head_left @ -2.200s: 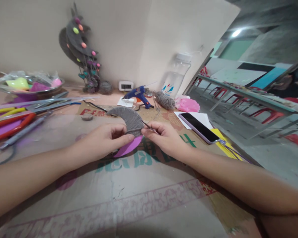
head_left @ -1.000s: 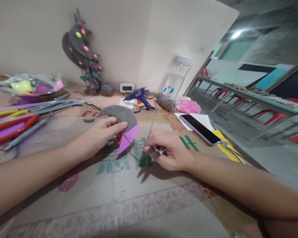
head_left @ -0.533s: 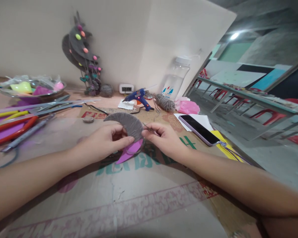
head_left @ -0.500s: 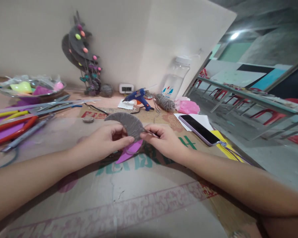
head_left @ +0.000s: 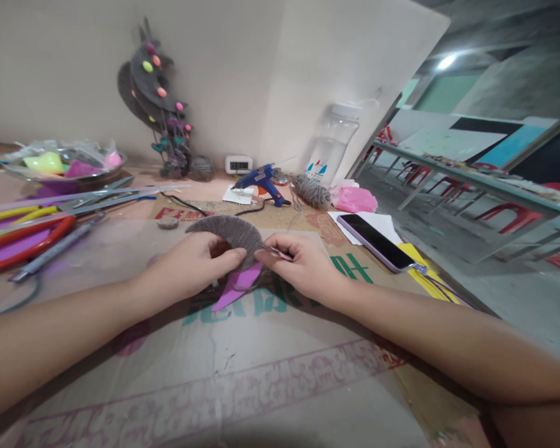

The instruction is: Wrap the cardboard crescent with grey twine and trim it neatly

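A crescent shape (head_left: 233,233), its upper part wrapped in grey yarn and its lower tip bare purple, is held above the table's middle. My left hand (head_left: 212,255) is closed around the crescent's left side, thumb on its front face. At the right edge, my right hand (head_left: 303,261) pinches grey yarn (head_left: 271,249) close against the crescent. A slim pinkish bit shows between the right fingers, too small to make out. A loose strand of yarn curves across the purple tip.
Behind the hands are a blue glue gun (head_left: 264,182), a grey yarn ball (head_left: 312,191) and a water bottle (head_left: 331,146). A phone (head_left: 376,242) lies to the right. Red-handled scissors (head_left: 51,246) lie left, near a bowl (head_left: 65,180). A decorated moon hanging (head_left: 149,87) is at the wall.
The crescent and both hands have shifted slightly left, and the crescent has tilted a little. My right hand still pinches the yarn at its edge.
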`<state>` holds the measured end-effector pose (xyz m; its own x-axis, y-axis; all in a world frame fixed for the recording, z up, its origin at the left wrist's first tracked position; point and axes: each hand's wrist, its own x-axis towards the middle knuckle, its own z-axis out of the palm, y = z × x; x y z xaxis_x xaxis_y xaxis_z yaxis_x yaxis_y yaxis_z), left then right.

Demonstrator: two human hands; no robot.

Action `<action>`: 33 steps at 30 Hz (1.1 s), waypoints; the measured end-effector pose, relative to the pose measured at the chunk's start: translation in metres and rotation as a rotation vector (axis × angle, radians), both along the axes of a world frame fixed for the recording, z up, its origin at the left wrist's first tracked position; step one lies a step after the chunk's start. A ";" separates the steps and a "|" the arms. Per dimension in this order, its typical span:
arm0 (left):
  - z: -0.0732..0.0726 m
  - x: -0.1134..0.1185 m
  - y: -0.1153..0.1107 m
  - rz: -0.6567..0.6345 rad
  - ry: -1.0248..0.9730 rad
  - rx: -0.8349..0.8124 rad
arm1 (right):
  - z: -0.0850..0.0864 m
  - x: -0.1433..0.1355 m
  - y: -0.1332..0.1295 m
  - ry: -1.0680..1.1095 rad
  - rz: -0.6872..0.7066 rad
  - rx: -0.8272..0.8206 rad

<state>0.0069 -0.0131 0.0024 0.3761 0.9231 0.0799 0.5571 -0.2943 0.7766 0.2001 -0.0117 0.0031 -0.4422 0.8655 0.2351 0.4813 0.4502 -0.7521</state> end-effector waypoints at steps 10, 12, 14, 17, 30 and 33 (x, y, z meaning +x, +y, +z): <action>0.000 -0.002 0.000 -0.052 -0.242 -0.054 | 0.000 0.002 0.005 0.148 0.003 -0.083; 0.001 -0.003 0.000 -0.032 -0.189 -0.012 | 0.002 0.001 0.004 0.102 0.006 -0.044; 0.001 -0.003 -0.001 -0.031 -0.170 -0.008 | 0.003 0.001 0.003 0.070 0.000 -0.016; 0.002 -0.002 -0.002 -0.049 -0.202 -0.029 | 0.003 0.001 0.003 0.072 -0.003 -0.030; 0.000 -0.002 0.000 0.062 0.118 0.137 | -0.001 0.002 0.002 -0.032 0.032 0.043; 0.001 -0.002 -0.001 0.024 -0.031 0.069 | -0.001 0.002 0.003 -0.013 0.031 0.055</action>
